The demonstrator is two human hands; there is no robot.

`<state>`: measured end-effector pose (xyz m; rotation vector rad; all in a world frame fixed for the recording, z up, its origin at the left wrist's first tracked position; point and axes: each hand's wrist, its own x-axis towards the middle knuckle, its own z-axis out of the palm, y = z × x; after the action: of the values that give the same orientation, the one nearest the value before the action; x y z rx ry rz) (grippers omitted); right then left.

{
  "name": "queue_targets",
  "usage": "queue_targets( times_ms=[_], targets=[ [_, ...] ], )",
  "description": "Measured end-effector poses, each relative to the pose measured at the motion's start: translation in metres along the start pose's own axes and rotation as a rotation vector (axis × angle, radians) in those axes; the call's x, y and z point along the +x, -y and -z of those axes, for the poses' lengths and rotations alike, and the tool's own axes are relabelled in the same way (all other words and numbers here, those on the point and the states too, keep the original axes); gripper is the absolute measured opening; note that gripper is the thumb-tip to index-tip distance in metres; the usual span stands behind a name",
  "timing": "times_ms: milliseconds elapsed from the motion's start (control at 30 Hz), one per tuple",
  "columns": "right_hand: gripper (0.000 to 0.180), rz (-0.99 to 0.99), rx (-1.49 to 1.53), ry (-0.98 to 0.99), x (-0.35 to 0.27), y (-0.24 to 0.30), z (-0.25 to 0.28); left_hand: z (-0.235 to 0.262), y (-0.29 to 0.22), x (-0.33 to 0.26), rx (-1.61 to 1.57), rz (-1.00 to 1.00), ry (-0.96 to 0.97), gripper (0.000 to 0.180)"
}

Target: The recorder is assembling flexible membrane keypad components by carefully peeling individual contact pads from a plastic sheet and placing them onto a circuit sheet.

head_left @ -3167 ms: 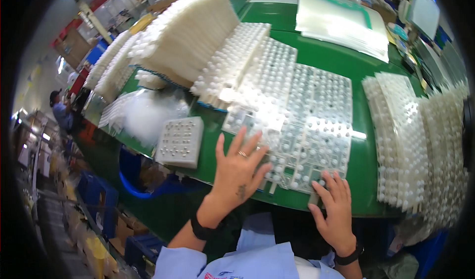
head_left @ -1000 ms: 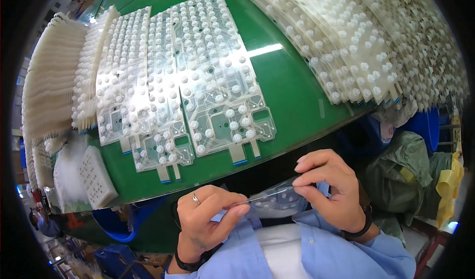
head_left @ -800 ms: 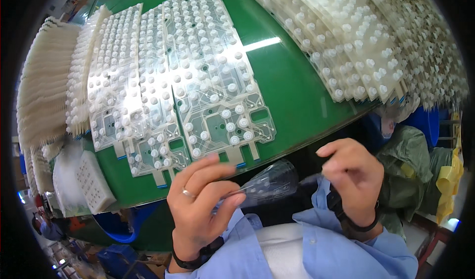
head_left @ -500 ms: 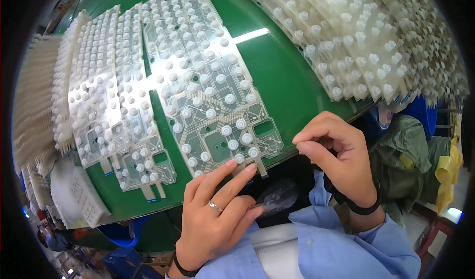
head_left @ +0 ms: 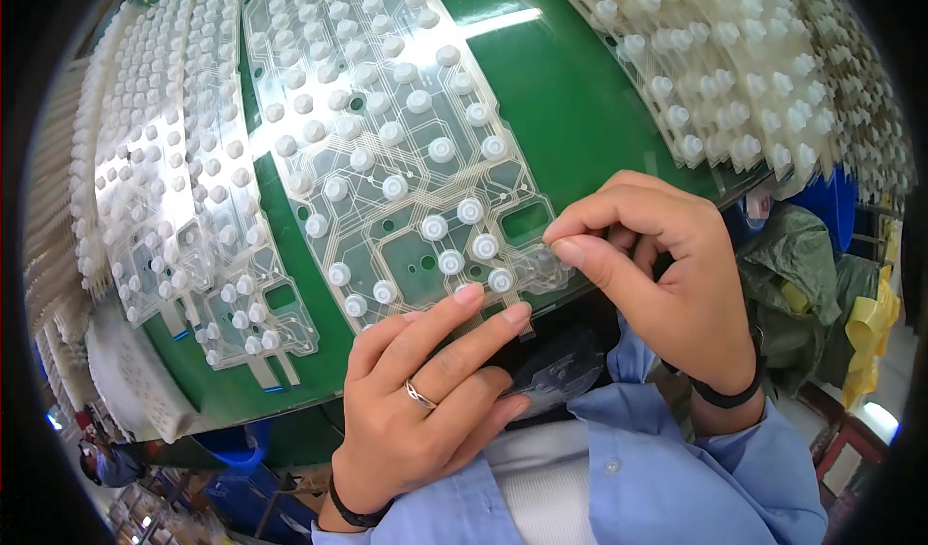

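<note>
Currently, the clear sheet lies flat on the green table, its white domes upward, presumably to keep them free of pressure. At the sheet's near edge, the left hand rests two extended fingertips, apparently to steady it; thumb and forefinger appear closed on a film just off that edge. At the sheet's near right corner, the right hand forms a fine pinch, suited to thin items; whether anything sits between the fingertips cannot be told. Left of the sheet lie other sheets; to its right stands a stack, apparently set apart for access.
</note>
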<state>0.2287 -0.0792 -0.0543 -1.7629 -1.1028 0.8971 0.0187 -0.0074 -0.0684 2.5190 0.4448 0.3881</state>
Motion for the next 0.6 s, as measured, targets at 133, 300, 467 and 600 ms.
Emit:
queue_targets(
  times_ms=[133,300,467,600],
  targets=[
    [0.008,-0.007,0.002,-0.008,0.0011,-0.0012,-0.0003,-0.001,0.0004,-0.0001,0.007,-0.002,-0.006,0.02],
    [0.008,-0.002,-0.004,-0.012,0.0015,-0.0014,-0.0014,-0.0015,0.0016,-0.0005,0.013,-0.007,-0.008,0.02],
    [0.008,0.005,-0.011,-0.004,0.0014,-0.0011,-0.0011,-0.002,0.0022,-0.0011,0.011,-0.008,-0.014,0.02],
    [0.007,-0.011,-0.004,-0.012,0.0017,-0.0011,-0.0015,-0.0026,0.0023,-0.0006,0.01,-0.01,-0.015,0.02]
  ],
)
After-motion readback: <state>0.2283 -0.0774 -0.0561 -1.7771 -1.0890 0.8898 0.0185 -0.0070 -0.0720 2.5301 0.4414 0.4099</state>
